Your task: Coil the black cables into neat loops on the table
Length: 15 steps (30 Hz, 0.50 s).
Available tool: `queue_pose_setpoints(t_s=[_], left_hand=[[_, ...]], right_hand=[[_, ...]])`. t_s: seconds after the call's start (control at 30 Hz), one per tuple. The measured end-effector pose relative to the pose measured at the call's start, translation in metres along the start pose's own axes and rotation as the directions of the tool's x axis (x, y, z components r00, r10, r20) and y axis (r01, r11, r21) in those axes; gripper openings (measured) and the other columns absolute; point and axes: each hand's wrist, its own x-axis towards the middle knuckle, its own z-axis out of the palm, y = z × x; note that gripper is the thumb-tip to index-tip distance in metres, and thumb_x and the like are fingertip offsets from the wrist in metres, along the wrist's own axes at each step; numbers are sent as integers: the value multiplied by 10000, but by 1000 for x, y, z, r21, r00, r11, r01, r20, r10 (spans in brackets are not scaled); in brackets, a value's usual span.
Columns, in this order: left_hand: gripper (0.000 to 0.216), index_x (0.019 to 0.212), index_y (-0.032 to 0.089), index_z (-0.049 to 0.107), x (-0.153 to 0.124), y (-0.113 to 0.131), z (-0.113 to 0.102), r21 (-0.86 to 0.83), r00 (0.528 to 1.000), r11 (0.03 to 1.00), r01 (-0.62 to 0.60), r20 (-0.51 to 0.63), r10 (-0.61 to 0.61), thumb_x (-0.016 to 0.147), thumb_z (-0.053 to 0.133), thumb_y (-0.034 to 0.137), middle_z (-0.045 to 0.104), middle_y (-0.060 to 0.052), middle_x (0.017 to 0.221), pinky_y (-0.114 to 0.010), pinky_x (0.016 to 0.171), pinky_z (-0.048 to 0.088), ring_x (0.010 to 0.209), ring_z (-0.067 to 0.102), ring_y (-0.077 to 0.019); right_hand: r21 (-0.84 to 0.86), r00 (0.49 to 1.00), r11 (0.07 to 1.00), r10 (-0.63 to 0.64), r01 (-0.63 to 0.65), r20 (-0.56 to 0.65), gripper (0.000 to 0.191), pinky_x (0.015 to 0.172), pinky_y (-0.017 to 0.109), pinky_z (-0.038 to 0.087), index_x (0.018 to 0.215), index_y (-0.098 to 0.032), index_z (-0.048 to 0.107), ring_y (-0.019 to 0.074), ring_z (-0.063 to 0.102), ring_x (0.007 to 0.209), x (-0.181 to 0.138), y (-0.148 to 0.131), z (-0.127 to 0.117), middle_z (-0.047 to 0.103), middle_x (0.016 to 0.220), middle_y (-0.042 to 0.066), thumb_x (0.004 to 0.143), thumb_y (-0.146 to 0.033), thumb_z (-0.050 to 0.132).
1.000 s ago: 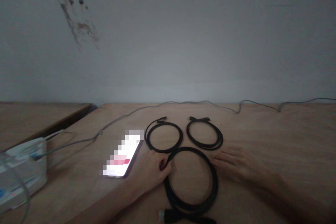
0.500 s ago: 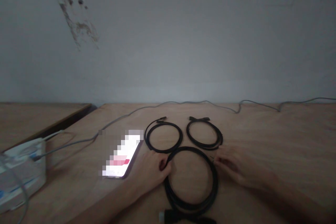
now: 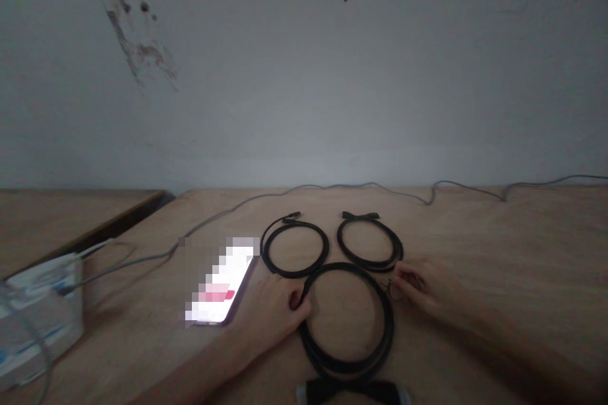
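A large coil of black cable [image 3: 390, 323] lies flat on the wooden tabletop, its two thick plugs [image 3: 354, 390] crossed at the bottom edge of the view. Around the left side of this coil, the thumb and fingers of my left hand [image 3: 280, 304] are closed. My right hand [image 3: 430, 285] is just off the coil's right side, fingertips pinched on a thin dark tie [image 3: 395, 292] that curves toward the cable. Farther off lie two smaller coils of black cable, a left coil [image 3: 327, 247] and a right coil [image 3: 398, 243], both with their plugs at the far side.
Left of my left hand lies a phone [image 3: 223, 285] with a lit, pixelated screen. A white power strip [image 3: 42, 310] sits at the far left, with a grey cord [image 3: 204, 223] running from it along the back. Behind the tabletop stands a stained wall [image 3: 304, 76].
My right hand has moved slightly right and away from me, and the thin tie shows more of its curve. The large coil's plugs sit a little farther right. My left hand keeps its hold.
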Motion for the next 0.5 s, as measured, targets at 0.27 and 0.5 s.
queue_pose_setpoints(t_s=[0.27, 0.5], left_hand=[[349, 616, 204, 425, -1, -1, 2, -13, 1000, 1000, -15, -19, 14, 885, 597, 345, 551, 0, 625, -317, 584, 239, 614, 500, -179], [387, 628, 196, 465, -1, -1, 1, -26, 1000, 1000, -9, -5, 9, 931, 591, 400, 555, 9, 614, -303, 580, 246, 605, 512, -166]], right_hand=[[-14, 975, 995, 93, -97, -201, 377, 531, 282, 359, 760, -214, 695, 168, 524, 540, -3, -1, -2, 621, 612, 9, 1016, -402, 493], [113, 963, 993, 4, 27, -269, 336, 510, 271, 456, 864, -245, 795, 173, 623, 565, -3, -4, 6, 733, 709, 38, 1027, -406, 549]])
